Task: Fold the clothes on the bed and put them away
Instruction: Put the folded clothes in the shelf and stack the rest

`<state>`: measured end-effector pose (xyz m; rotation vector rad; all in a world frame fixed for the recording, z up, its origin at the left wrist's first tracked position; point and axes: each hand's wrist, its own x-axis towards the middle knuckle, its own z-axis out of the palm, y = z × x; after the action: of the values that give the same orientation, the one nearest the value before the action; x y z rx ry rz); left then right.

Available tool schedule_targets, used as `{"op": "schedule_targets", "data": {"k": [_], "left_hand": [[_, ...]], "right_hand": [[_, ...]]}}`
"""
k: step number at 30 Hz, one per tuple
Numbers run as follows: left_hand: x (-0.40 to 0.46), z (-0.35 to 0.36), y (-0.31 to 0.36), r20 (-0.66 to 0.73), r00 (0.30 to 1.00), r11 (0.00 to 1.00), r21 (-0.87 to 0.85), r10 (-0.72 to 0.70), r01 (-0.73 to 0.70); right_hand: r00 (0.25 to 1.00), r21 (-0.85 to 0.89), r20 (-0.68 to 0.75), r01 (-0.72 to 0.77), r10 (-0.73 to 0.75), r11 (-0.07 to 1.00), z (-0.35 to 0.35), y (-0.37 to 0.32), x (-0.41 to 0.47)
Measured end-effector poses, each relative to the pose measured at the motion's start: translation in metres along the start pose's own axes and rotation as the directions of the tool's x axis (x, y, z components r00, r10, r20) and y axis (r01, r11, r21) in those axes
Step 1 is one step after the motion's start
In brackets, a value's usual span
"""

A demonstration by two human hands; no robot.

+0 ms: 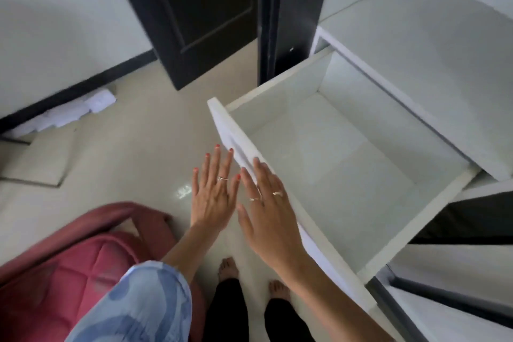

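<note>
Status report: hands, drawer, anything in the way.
Left hand and right hand open at the drawer front, holding nothing. Drawer pulled out, no clothes inside. Nothing blocking it.

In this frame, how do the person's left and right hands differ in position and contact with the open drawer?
The right hand lies with straight fingers against the front panel of the white drawer; the left hand hangs over the floor beside it, and whether its fingertips touch the panel is unclear. The right hand shows two rings, the left hand one. Both are open, fingers extended, holding nothing.
</note>
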<state>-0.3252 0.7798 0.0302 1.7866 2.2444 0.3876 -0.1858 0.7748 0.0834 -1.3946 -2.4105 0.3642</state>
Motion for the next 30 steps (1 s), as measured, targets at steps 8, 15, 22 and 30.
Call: {"op": "schedule_targets", "data": {"k": [8,15,22,30], "left_hand": [[-0.106,0.007,-0.058,0.022,0.810,0.804,-0.111,-0.586,0.584],[-0.238,0.002,-0.119,0.008,0.505,0.489,-0.242,-0.863,0.838],[-0.414,0.021,-0.178,0.068,-0.055,-0.077,-0.383,-0.996,0.921],[-0.508,0.020,-0.231,0.135,-0.225,-0.262,-0.461,-0.965,0.848]], "right_hand": [[0.890,0.060,0.327,0.316,-0.318,0.947,0.063,-0.033,-0.013],[0.648,-0.014,0.597,0.597,-0.473,0.802,0.127,-0.083,-0.058],[0.306,0.121,0.737,0.818,-0.603,0.563,0.199,-0.175,-0.129],[0.141,0.273,0.715,0.846,-0.685,0.458,0.234,-0.288,-0.147]]}}
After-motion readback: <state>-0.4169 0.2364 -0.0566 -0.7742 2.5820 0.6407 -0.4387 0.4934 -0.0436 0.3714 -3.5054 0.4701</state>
